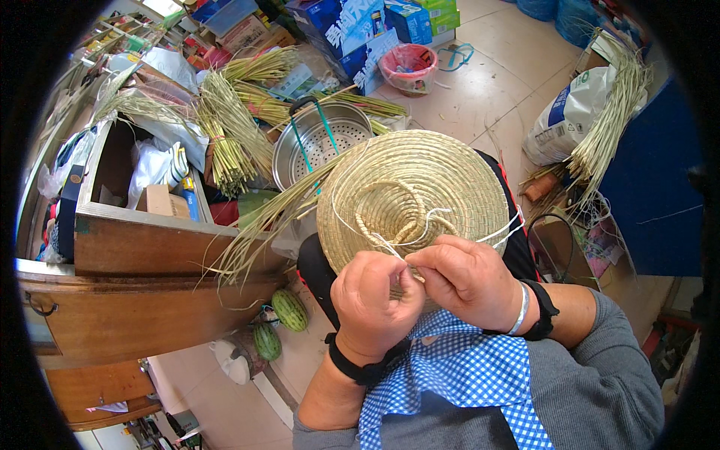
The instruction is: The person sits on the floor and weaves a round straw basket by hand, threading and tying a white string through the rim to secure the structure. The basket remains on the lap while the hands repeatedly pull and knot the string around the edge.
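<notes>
A woven straw hat (461, 174) rests on my lap, its hollow crown facing up and its coiled brim spread around it. Inside the hollow, a straw ring or braided loop (415, 216) shows. White cord (344, 216) trails over the brim and runs to my fingers. My left hand (374, 298) pinches the cord between thumb and forefinger. Right beside it, my right hand (467, 278) pinches at the same spot, fingertips nearly touching. Both are over the near side of the hat. What exactly lies between the fingertips is partly hidden.
Loose straw strands (253, 242) hang off the brim's left side. A steel steamer pot (287, 152) stands behind them, near straw bundles (228, 163). An open wooden drawer (163, 242) juts in at left. Two watermelons (289, 309) lie on the floor. A pink basket (409, 70) stands ahead.
</notes>
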`<state>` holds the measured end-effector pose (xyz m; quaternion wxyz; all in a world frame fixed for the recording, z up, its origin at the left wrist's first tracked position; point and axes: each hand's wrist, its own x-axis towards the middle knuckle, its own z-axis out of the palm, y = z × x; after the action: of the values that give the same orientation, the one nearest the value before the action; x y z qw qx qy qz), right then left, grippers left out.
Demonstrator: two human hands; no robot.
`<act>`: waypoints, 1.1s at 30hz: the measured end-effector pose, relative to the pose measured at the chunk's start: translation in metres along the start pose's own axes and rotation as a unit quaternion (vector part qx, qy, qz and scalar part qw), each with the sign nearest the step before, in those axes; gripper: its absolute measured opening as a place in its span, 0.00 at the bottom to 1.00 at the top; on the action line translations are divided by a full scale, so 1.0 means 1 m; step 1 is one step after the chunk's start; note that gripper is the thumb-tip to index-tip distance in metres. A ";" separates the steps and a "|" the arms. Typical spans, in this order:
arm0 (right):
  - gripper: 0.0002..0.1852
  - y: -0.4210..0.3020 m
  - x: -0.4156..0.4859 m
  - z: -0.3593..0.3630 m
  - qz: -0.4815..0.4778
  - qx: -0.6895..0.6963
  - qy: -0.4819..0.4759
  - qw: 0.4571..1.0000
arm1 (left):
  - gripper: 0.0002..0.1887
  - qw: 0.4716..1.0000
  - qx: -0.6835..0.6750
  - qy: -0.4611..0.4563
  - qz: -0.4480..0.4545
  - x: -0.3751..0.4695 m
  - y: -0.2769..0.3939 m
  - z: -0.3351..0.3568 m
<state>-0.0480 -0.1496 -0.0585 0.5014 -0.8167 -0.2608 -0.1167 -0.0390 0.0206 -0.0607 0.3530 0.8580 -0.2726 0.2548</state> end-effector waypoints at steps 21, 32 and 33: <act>0.09 -0.001 0.005 -0.001 -0.012 0.009 0.049 0.999 | 0.16 0.999 -0.030 0.018 -0.037 -0.001 0.012 -0.006; 0.10 0.001 0.003 -0.002 -0.016 0.003 0.043 0.999 | 0.14 0.998 -0.043 0.005 -0.041 -0.004 0.010 -0.005; 0.10 0.001 0.003 -0.002 -0.015 0.002 0.055 0.998 | 0.14 0.996 -0.070 -0.010 -0.047 -0.003 0.011 -0.005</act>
<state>-0.0445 -0.1510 -0.0573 0.5144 -0.8042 -0.2453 -0.1686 -0.0501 0.0186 -0.0541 0.4211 0.8454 -0.2530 0.2097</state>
